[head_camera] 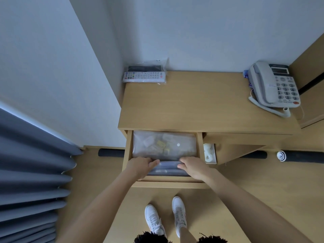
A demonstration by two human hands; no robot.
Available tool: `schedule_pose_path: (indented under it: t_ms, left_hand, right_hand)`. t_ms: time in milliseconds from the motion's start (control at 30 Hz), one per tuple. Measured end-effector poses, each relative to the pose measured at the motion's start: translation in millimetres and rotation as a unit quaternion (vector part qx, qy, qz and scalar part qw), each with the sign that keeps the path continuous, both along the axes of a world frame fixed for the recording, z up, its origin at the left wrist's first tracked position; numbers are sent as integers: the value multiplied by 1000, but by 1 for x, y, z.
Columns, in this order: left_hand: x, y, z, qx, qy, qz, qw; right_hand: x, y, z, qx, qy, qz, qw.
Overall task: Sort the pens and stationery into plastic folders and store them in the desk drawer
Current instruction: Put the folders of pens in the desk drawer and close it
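The open drawer (127, 151) under the counter (192, 102) holds a clear plastic folder (185, 144) of small stationery. In front of it, the left hand (140, 166) and right hand (192, 166) grip a second folder (167, 169) of dark pens, fingers curled over its ends.

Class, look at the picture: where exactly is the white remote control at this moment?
In the head view, the white remote control lies at the desk's back left corner by the wall, resting on a clear plastic bag, far left of the telephone.
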State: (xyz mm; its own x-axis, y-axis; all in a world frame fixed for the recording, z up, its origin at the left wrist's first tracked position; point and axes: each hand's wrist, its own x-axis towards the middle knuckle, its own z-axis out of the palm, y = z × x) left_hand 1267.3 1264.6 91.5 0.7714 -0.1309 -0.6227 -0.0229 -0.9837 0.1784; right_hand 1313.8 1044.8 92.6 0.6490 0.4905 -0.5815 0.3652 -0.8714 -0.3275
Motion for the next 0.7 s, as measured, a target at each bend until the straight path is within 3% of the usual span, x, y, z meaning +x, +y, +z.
schedule_pose_path:
  t_ms: [67, 167, 300, 433, 700]
  left_hand:
    - [-8, -4, 3, 39, -87, -53, 994]
    - [-22, 2, 8, 28, -147, -2, 989]
    - [-35, 26, 5, -19, -245, 36, 969]
    - [-42, 40, 5, -15, -294, 33, 955]
    - [-38, 40, 0, 23, -282, 62, 957]
  right_hand:
    - [0, 1, 1, -2, 5, -8, 1000]
    - [-4, 5, 4, -8, -6, -22, 1000]
    - [-20, 6, 3, -14, -130, -12, 991]
    - [-41, 0, -8, 11, -290, -30, 956]
    - [-36, 4, -6, 67, -259, -58, 962]
